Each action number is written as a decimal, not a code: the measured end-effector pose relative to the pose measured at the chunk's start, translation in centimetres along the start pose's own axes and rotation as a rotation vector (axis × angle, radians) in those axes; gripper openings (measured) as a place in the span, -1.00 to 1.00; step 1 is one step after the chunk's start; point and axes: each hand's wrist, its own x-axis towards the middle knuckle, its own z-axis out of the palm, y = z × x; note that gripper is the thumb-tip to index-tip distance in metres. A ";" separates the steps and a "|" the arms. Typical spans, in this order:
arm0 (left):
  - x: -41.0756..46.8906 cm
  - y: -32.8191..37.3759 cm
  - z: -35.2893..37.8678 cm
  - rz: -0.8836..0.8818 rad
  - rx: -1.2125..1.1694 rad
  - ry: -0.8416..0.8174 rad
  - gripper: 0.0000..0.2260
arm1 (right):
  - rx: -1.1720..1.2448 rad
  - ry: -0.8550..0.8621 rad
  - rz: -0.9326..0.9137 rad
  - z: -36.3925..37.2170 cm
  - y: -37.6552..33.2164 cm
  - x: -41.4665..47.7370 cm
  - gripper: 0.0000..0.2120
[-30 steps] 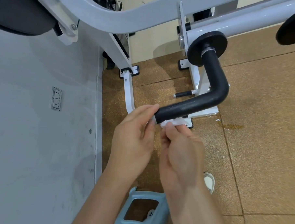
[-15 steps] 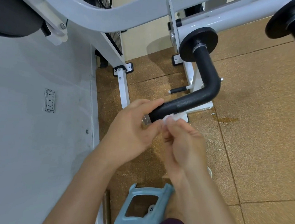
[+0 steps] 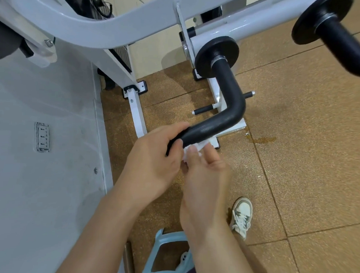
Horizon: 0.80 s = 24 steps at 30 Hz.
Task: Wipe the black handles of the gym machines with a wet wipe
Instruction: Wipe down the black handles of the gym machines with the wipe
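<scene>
black handle (image 3: 221, 123): L-shaped foam-covered bar. long leg comes off a black disc (image 3: 216, 54) on the white machine frame (image 3: 117, 28), bends, short leg runs back toward the camera
left hand (image 3: 153, 162): on the free end of the handle, fingers curled over the top, thumb under. clamped on the bar, tip of the bar hidden inside the grip
right hand (image 3: 206, 178): just below the handle's free end, beside the left hand. thumb and fingers closed together on the wet wipe (image 3: 195, 147)
wipe: white, bunched up, touching the underside of the handle right next to the left-hand grip. only a small wad shows between fingers and bar, can't tell how much is wrapped round
hands touching or nearly so at the wipe, can't tell which

around the handle:
- second handle (image 3: 344, 42), same black type with its own disc, up and to the right of it, well apart, cut off by the frame edge
- two short black pegs (image 3: 203, 110) with chrome tips on the frame's foot, behind the bend
- dark wet-looking stain (image 3: 263, 140) on the brown floor, right of the bend
- shoe (image 3: 241, 215), white and grey, laced, on the floor below and right of the handle
- pale blue plastic frame (image 3: 162, 247) at the bottom, below the handle, partly behind the right forearm
- outlet plate (image 3: 42, 137) on the grey wall, far left of the handle
</scene>
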 end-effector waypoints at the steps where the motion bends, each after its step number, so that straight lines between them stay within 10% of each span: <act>1: 0.1 0.0 0.1 0.009 -0.002 -0.002 -0.67 | -0.029 -0.023 -0.013 0.1 0.2 -0.4 -0.76; 6: 0.1 0.1 0.0 0.087 0.095 -0.007 -0.62 | 0.080 0.181 -0.140 -0.7 -1.3 1.3 -0.74; 13: 0.5 0.5 -0.7 0.152 0.244 -0.057 -0.48 | -0.147 -0.024 0.010 -1.4 -1.1 0.8 -0.73; 24: 0.6 1.4 -0.2 0.070 0.206 0.037 -0.65 | 0.402 0.192 0.078 -0.6 -2.0 1.0 -0.80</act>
